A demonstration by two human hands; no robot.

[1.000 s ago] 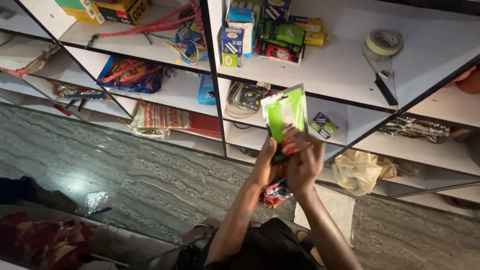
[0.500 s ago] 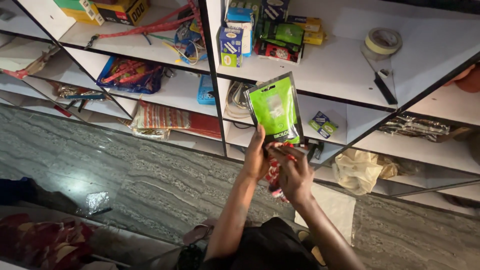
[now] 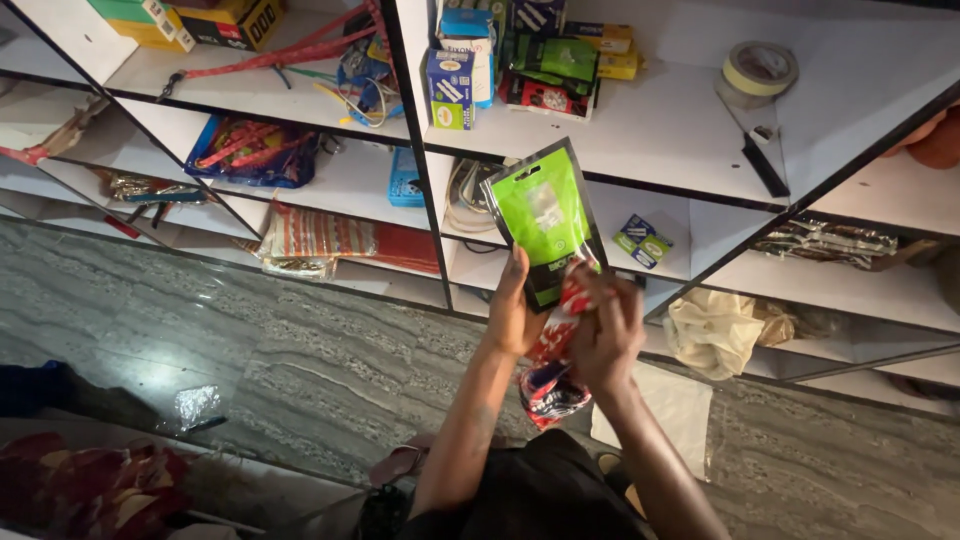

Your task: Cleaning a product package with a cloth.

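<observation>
My left hand (image 3: 515, 310) holds a green and black flat packet (image 3: 545, 215) upright by its lower edge, in front of the white shelving. My right hand (image 3: 608, 335) grips a red, white and black plastic wrapper (image 3: 552, 375) that hangs down between both hands, just below the green packet. Both forearms reach up from the bottom of the view.
White shelves (image 3: 650, 140) hold small boxes (image 3: 455, 85), green packets (image 3: 560, 60), a tape roll (image 3: 757, 72), red straps (image 3: 280, 55) and a cloth bundle (image 3: 712, 330). The grey marble floor (image 3: 250, 340) lies below, with a crumpled clear wrapper (image 3: 195, 405) on it.
The green packet turned from bent and tilted to flat and upright, facing me. My hands shifted slightly left and lower, and the red wrapper now hangs further down.
</observation>
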